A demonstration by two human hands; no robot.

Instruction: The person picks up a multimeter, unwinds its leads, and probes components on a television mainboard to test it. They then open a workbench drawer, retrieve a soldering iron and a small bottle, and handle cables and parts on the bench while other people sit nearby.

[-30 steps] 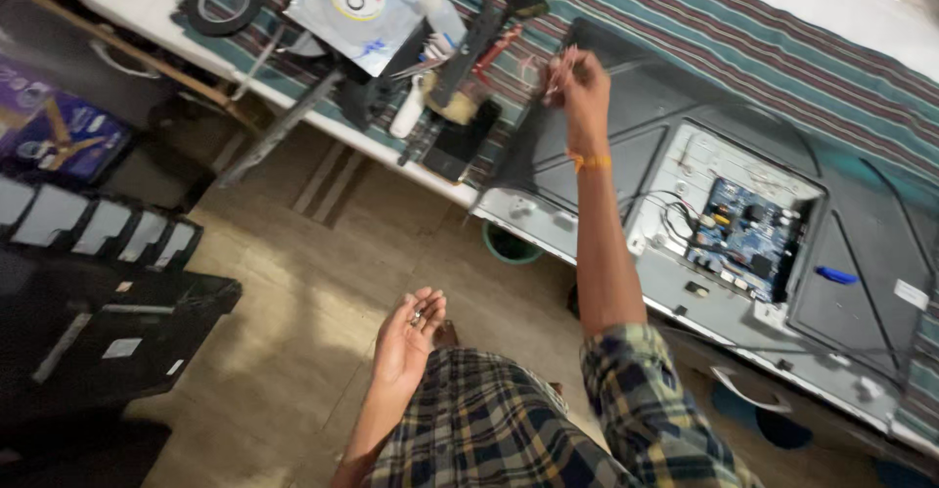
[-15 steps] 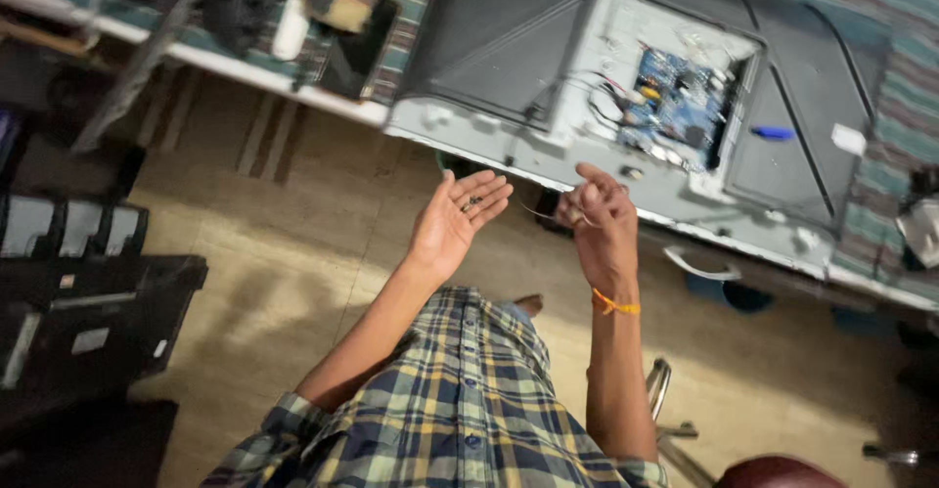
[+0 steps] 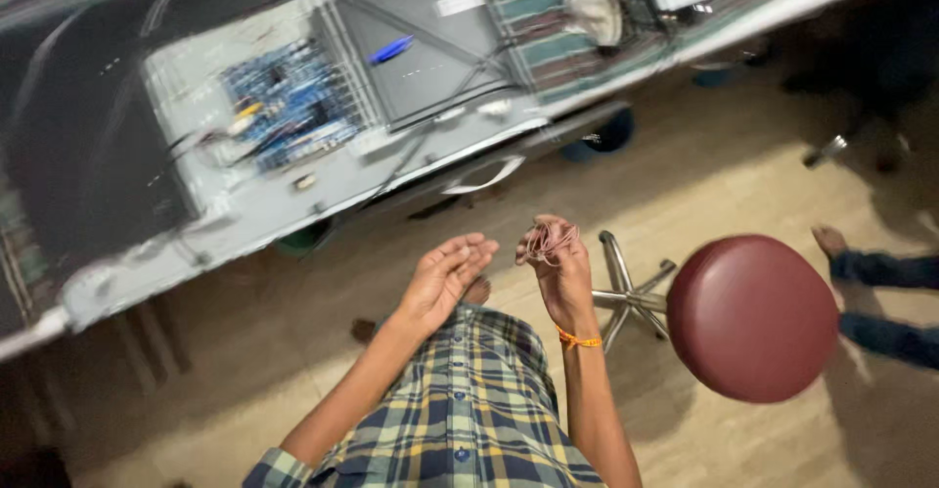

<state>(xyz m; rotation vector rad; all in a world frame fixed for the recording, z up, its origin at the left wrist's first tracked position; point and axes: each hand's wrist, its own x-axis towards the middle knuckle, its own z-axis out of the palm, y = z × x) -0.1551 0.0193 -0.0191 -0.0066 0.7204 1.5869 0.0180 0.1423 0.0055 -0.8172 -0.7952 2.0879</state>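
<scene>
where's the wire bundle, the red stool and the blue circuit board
thin wire bundle point(image 3: 548, 241), head view, on the loops above the right hand's fingertips
red stool point(image 3: 751, 316), head view, on the middle of the round seat
blue circuit board point(image 3: 293, 102), head view, on the board's centre

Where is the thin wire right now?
In the head view the wire is bunched in the right hand, held up just right of the open left hand, with the red stool further right.
</scene>
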